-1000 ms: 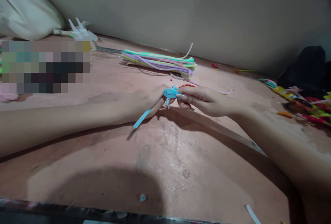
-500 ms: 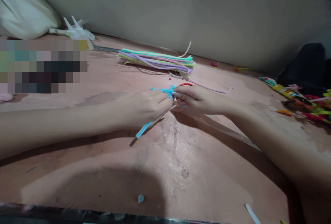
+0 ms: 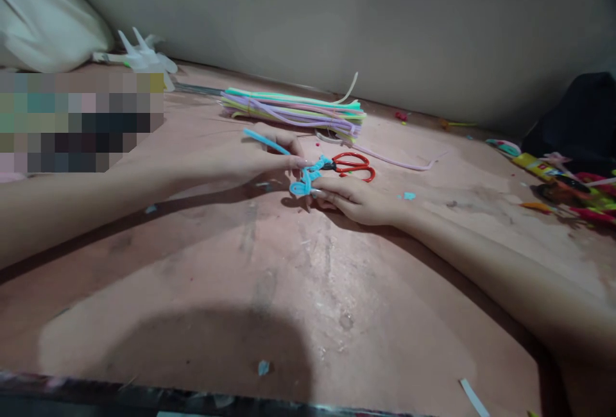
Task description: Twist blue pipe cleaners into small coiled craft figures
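Blue and fuzzy, the bent pipe cleaner (image 3: 305, 181) sits twisted into a small loop between the two hands, just above the worn pinkish surface (image 3: 298, 289). The left hand (image 3: 250, 159) pinches it from the left, grip narrow, fingers closed on the stem, whose long straight end sticks out up and to the left past the knuckles. The right hand (image 3: 359, 201) meets it from the right, palm down and low on the surface, fingertips closed on the lower part of the loop. The two grips are almost touching, with the loop held between them.

Just behind the loop, touching or nearly so, lie the red-handled scissors (image 3: 353, 165), flat on the surface. Farther back rests a flat bundle of pastel pipe cleaners (image 3: 293, 111) in green, purple, pink and yellow, with one pale strand (image 3: 399, 163) trailing off to the right. A white cloth bag (image 3: 45, 19) slumps in the far left corner; what it holds cannot be seen. At the right edge lies a heap of brightly coloured craft bits (image 3: 572, 192), beside a dark bag (image 3: 577, 122). Small blue scraps (image 3: 409, 195) dot the surface near the right hand.
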A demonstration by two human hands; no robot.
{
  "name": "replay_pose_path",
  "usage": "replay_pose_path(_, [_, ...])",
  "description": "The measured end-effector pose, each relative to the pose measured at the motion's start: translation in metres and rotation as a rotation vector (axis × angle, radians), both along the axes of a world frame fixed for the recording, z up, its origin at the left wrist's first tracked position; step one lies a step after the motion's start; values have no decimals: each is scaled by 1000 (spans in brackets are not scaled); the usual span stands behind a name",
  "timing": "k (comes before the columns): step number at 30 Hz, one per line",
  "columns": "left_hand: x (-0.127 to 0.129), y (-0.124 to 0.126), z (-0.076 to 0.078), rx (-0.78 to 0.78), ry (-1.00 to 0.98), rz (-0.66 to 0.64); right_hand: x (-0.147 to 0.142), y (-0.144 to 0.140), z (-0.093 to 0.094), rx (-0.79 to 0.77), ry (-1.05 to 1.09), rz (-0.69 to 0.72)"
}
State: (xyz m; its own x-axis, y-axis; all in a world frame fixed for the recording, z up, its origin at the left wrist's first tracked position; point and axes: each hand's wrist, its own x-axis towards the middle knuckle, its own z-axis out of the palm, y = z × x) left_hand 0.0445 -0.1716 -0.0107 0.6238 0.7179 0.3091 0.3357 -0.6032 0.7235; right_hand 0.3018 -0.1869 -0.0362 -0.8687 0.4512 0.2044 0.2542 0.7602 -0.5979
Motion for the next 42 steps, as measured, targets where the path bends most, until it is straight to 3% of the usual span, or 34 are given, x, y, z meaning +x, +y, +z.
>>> replay_pose_path(3, [3,7,-9,-180,40,-27,2,3,-15,42,63,-17])
replay_pose_path(6, [2,21,-19,-175,66,-18,4,2,-19,84,111,-44])
replay_pose_path(8, [0,27,-25,-18,93,-30,4,2,-19,110,132,-73])
replay_pose_path(13, [-9,28,-35,682,266,-176,3,1,-19,160,100,-122])
replay_pose_path(16, [-10,26,-40,819,356,-187,1,0,-21,171,104,-164])
replay_pose_path(20, [-7,25,-44,788,326,-217,0,3,-23,168,129,-279])
replay_pose_path(25, [-8,22,-47,827,237,-163,1,10,-24,84,87,-389])
replay_pose_path(31, [-12,28,-49,641,163,-273,1,15,-20,32,36,-334])
replay_pose_path(35, [-10,32,-44,770,74,-311,2,16,-19,38,23,-356])
replay_pose_path(38, [-7,34,-41,831,-15,-248,2,18,-20,23,40,-336])
replay_pose_path(42, [-1,40,-42,677,-90,-79,1,19,-21,10,52,-343])
